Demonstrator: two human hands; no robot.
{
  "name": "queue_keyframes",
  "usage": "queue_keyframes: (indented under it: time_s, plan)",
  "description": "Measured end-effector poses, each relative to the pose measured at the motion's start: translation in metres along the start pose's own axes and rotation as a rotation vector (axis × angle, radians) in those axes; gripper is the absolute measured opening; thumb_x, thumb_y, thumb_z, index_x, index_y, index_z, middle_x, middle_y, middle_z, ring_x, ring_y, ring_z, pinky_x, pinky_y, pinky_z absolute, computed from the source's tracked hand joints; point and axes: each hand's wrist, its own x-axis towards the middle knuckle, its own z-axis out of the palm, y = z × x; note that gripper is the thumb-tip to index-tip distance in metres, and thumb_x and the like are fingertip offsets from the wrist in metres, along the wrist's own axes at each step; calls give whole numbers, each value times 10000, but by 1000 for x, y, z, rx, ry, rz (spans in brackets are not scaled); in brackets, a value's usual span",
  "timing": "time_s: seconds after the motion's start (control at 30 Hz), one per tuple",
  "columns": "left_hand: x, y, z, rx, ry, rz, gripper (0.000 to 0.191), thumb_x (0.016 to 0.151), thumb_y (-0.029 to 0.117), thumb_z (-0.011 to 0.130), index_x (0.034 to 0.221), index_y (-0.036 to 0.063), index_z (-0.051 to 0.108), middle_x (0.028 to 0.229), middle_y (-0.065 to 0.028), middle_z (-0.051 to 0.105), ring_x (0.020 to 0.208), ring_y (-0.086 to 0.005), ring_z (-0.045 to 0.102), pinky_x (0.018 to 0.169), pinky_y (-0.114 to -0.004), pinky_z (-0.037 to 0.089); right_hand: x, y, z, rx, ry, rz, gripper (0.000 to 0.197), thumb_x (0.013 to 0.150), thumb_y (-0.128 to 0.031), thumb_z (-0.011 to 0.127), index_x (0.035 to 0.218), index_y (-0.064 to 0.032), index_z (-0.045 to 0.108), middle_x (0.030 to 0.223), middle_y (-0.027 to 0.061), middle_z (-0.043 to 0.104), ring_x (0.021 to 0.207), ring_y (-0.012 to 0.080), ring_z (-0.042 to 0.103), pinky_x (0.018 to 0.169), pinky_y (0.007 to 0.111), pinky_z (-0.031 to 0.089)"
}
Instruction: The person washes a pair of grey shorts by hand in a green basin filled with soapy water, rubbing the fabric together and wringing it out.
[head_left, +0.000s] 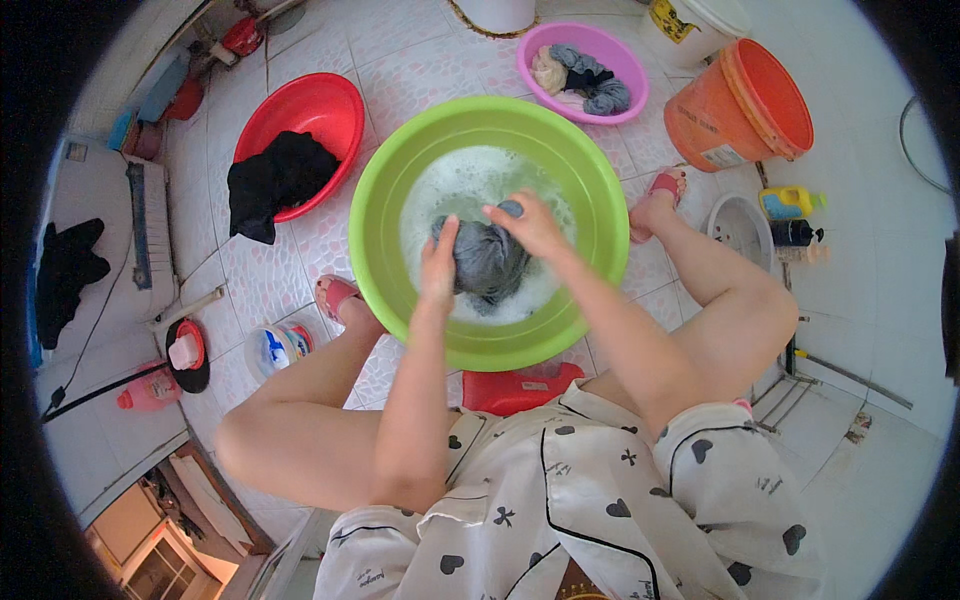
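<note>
Before me on the floor stands a large green plastic basin (390, 300) with foamy, soapy water (480, 176) in it. Both hands are over its middle, on a wet grey cloth (487, 259) that is bunched up at the water's surface. My left hand (439, 259) grips the cloth's left side, thumb up. My right hand (534, 225) holds a twisted end of the same cloth at the upper right. The lower part of the cloth meets the suds. What kind of garment it is, I cannot tell.
Left of the green basin, a red basin (330, 97) carries black clothing (281, 176) draped over its rim. A pink basin (636, 82) with small garments stands beyond. An orange bucket (697, 124) and bottles (787, 202) line the right wall. A detergent tub (274, 352) is by my left foot.
</note>
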Motion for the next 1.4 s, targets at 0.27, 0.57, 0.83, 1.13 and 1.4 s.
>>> queue_keyframes:
  time_s: [0.27, 0.57, 0.83, 1.13, 1.4]
  plan:
    - [7, 79, -20, 403, -246, 263, 699, 581, -3, 721, 1180, 38, 363, 1086, -81, 509, 1003, -199, 497, 906, -313, 359, 31, 19, -73, 46, -498, -63, 468, 671, -178, 638, 1065, -26, 438, 935, 152, 532, 912, 217, 516, 822, 314, 382]
    - [-27, 165, 10, 341, -216, 491, 569, 593, -30, 689, 1094, 34, 428, 970, -68, 566, 913, -181, 541, 857, -298, 391, 51, -64, -113, 212, -330, -288, 291, 639, 51, 533, 902, -29, 439, 842, 25, 446, 836, 110, 441, 758, 232, 351]
    - [-39, 189, 4, 332, -174, 602, 497, 571, -14, 671, 1022, 32, 469, 914, -50, 570, 867, -166, 543, 831, -292, 389, 42, -109, -129, 229, -233, -463, 263, 619, 28, 550, 848, -15, 428, 740, 40, 429, 733, 122, 436, 664, 263, 372]
    - [3, 103, -41, 510, -228, 316, 534, 511, -45, 598, 1028, 21, 484, 893, -40, 557, 841, -166, 526, 771, -273, 419, 11, -29, -75, 94, -399, -394, 239, 587, 31, 531, 780, -33, 405, 694, 85, 433, 664, 209, 455, 627, 306, 369]
    - [16, 3, -69, 776, -318, -39, 604, 467, 29, 631, 1056, -2, 499, 898, -84, 551, 852, -215, 526, 765, -277, 427, -50, 61, -19, -69, -621, -261, 273, 560, 39, 552, 787, -31, 417, 791, 112, 426, 812, 297, 449, 655, 383, 363]
